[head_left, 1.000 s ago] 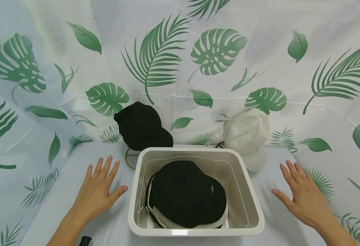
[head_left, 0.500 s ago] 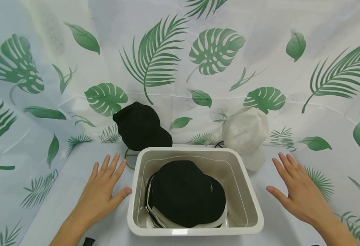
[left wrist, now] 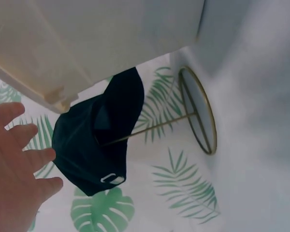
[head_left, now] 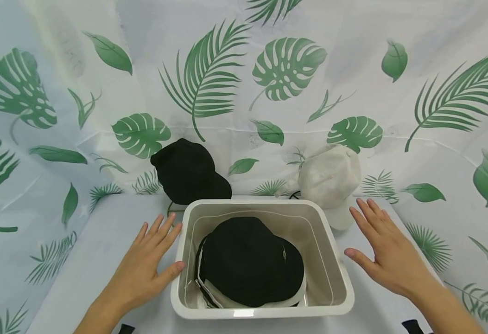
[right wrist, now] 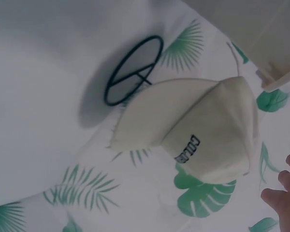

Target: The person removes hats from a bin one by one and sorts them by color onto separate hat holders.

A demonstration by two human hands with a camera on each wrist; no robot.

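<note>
My left hand (head_left: 145, 269), fingers spread, is at the left side of a light grey plastic bin (head_left: 294, 312); its thumb tip overlaps the rim. On the right, my other hand (head_left: 387, 255) hovers apart from the bin with straight fingers and holds nothing. Inside the bin lies a stack of caps, a black cap (head_left: 248, 260) on top and the lower ones mostly hidden. Behind it, a black baseball cap (head_left: 185, 171) hangs on a brass-coloured stand (left wrist: 154, 127). An off-white cap (head_left: 329, 176) with dark lettering sits on a black stand (right wrist: 130, 75), near my right fingertips.
A white sheet with green leaf prints (head_left: 210, 74) rises behind and at both sides of the pale table (head_left: 98, 222). Black pieces (head_left: 127, 329) show under the wrists at the lower edge. The bin's rim stands between the two hands.
Both hands have moved inward toward the bin, the left thumb up to its rim and the right hand closer to the off-white cap. The bin and caps keep their places.
</note>
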